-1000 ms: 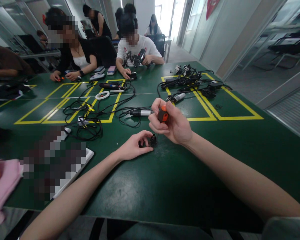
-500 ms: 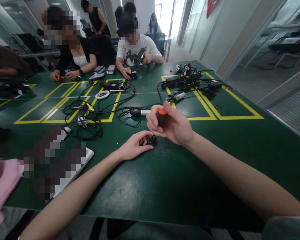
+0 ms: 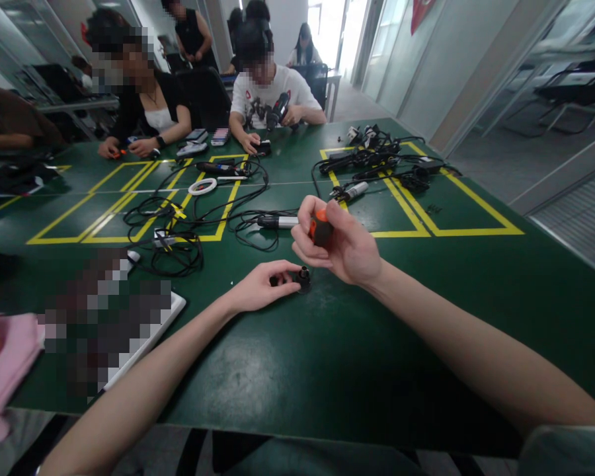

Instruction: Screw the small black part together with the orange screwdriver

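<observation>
My right hand (image 3: 344, 241) is closed around the stubby orange-and-black handle of a screwdriver (image 3: 321, 231), raised above the table. Its shaft is hidden behind my fingers. Below and to the left, my left hand (image 3: 260, 285) rests on the green table (image 3: 258, 370). Thumb and fingertips pinch a small dark round part (image 3: 303, 280), which stands on the tabletop with a narrow metallic top. Its exact kind cannot be made out.
Behind my hands lies a silver-and-black pen-like tool (image 3: 280, 222) with looped cables. More black cables (image 3: 371, 155) heap at the back right. A white-edged tray (image 3: 171, 311) lies left. A co-worker opposite holds a power drill (image 3: 277, 111). Yellow tape (image 3: 401, 235) marks rectangles.
The screwdriver handle has tilted and turned a little in my right hand, which has risen slightly. My left hand keeps its pinch on the small part, with its fingers shifted slightly.
</observation>
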A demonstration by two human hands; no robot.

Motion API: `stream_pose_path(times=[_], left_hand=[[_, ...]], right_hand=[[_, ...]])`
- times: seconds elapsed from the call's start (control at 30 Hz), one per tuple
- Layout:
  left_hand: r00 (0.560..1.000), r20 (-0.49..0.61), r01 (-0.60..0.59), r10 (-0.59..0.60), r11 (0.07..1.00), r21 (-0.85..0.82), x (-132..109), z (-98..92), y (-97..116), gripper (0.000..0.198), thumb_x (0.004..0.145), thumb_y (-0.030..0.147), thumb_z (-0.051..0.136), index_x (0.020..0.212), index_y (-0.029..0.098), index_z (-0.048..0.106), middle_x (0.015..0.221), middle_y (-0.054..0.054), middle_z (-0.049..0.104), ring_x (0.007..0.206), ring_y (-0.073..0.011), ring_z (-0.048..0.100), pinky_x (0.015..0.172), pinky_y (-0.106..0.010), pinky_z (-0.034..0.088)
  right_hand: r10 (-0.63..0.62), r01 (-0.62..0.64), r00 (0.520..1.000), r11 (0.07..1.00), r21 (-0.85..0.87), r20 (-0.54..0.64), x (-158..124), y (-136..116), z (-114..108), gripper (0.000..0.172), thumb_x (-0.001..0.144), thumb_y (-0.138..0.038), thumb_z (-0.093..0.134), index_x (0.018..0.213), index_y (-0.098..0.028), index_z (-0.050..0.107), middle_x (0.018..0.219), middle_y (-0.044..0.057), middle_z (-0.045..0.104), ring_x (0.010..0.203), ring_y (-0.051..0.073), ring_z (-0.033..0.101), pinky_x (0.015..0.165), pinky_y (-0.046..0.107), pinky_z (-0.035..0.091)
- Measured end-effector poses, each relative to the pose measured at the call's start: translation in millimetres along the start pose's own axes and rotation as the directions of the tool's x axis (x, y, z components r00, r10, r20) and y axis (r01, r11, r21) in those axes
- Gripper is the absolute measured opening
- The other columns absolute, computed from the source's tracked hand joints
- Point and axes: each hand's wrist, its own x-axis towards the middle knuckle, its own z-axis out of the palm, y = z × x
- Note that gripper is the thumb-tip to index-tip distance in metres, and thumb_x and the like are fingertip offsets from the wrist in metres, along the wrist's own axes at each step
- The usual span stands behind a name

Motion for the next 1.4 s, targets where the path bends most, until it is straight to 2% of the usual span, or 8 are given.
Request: stream_pose_path(times=[0.23, 0.47, 0.67, 0.9, 1.07, 1.17, 1.27, 1.4], left_hand=[[0.999, 0.038, 0.016, -0.012, 0.996, -0.091, 3.4, -7.5, -6.7, 0.038, 0.094, 0.04, 0.076, 0.122, 0.015, 0.078, 0.101, -0.008, 0.078, 0.091, -0.0198, 0.067, 0.083, -0.031, 0.055], [0.999, 0.039, 0.023, -0.019, 0.996, -0.086, 4.2, -10.0, -4.7, 0.034, 0.098, 0.039, 0.069, 0.119, 0.014, 0.081, 0.097, -0.007, 0.079, 0.08, -0.0164, 0.066, 0.081, -0.03, 0.056], [1.0, 0.016, 0.001, 0.001, 0.995, -0.099, 0.5, -5.8, -0.9, 0.041, 0.09, 0.03, 0.072, 0.128, 0.014, 0.075, 0.109, -0.009, 0.079, 0.087, -0.0173, 0.068, 0.08, -0.029, 0.054], [0.997, -0.07, -0.021, 0.02, 1.0, -0.011, -3.6, 2.9, 8.4, 0.049, 0.076, 0.039, 0.092, 0.115, 0.019, 0.069, 0.108, -0.007, 0.076, 0.09, -0.0187, 0.066, 0.081, -0.031, 0.052], [0.997, -0.076, -0.002, 0.004, 1.0, 0.016, -2.2, 3.6, 7.1, 0.031, 0.086, 0.04, 0.085, 0.101, 0.018, 0.07, 0.098, -0.003, 0.074, 0.085, -0.0172, 0.064, 0.079, -0.03, 0.051], [0.989, -0.146, -0.015, 0.015, 1.0, 0.001, -0.2, 2.1, 1.2, 0.019, 0.096, 0.034, 0.072, 0.103, 0.017, 0.072, 0.1, -0.005, 0.075, 0.086, -0.0171, 0.065, 0.081, -0.03, 0.052], [0.983, -0.185, -0.007, 0.011, 1.0, 0.02, 1.0, 1.4, -2.6, 0.018, 0.098, 0.03, 0.066, 0.108, 0.016, 0.073, 0.099, -0.006, 0.075, 0.084, -0.0163, 0.065, 0.078, -0.028, 0.052], [0.991, -0.127, -0.024, 0.034, 0.996, 0.081, 0.7, 1.7, -3.6, 0.026, 0.095, 0.03, 0.071, 0.116, 0.015, 0.075, 0.102, -0.005, 0.077, 0.084, -0.0158, 0.066, 0.076, -0.027, 0.051]], right_hand=[[0.015, -0.015, 1.0, 1.0, 0.002, -0.021, 3.0, -0.6, 2.0, 0.058, 0.097, -0.074, 0.063, 0.077, -0.021, 0.053, 0.052, -0.009, 0.039, 0.04, 0.006, 0.028, 0.039, 0.019, 0.026], [0.019, -0.019, 0.999, 1.0, -0.018, -0.034, 2.6, -0.6, 1.2, 0.061, 0.097, -0.077, 0.06, 0.075, -0.021, 0.054, 0.052, -0.009, 0.038, 0.04, 0.007, 0.03, 0.039, 0.02, 0.028], [0.012, -0.02, 0.994, 0.998, -0.066, -0.111, 3.8, -2.5, 2.1, 0.064, 0.094, -0.079, 0.063, 0.071, -0.019, 0.057, 0.059, -0.004, 0.047, 0.044, 0.009, 0.04, 0.041, 0.023, 0.033], [0.007, -0.003, 0.995, 0.999, 0.041, -0.101, 3.2, -1.9, 3.3, 0.052, 0.098, -0.071, 0.063, 0.086, -0.022, 0.054, 0.058, -0.009, 0.039, 0.045, 0.007, 0.026, 0.04, 0.018, 0.021], [-0.024, 0.03, 0.997, 0.996, 0.079, -0.074, 1.2, -0.5, 0.7, 0.047, 0.097, -0.065, 0.069, 0.086, -0.024, 0.049, 0.056, -0.011, 0.037, 0.043, 0.006, 0.02, 0.04, 0.017, 0.017], [-0.041, 0.044, 0.998, 0.997, 0.066, -0.047, 0.2, -1.0, 0.9, 0.045, 0.1, -0.06, 0.068, 0.084, -0.023, 0.05, 0.056, -0.01, 0.04, 0.043, 0.005, 0.022, 0.041, 0.017, 0.02], [-0.032, 0.033, 0.999, 0.999, 0.029, -0.036, 0.2, -1.5, 2.9, 0.047, 0.099, -0.063, 0.067, 0.082, -0.022, 0.052, 0.056, -0.009, 0.041, 0.043, 0.007, 0.025, 0.041, 0.019, 0.026], [-0.041, 0.039, 0.997, 0.999, -0.032, -0.068, 2.4, -1.9, 6.3, 0.057, 0.099, -0.072, 0.062, 0.073, -0.021, 0.054, 0.055, -0.006, 0.042, 0.044, 0.008, 0.032, 0.043, 0.023, 0.031]])
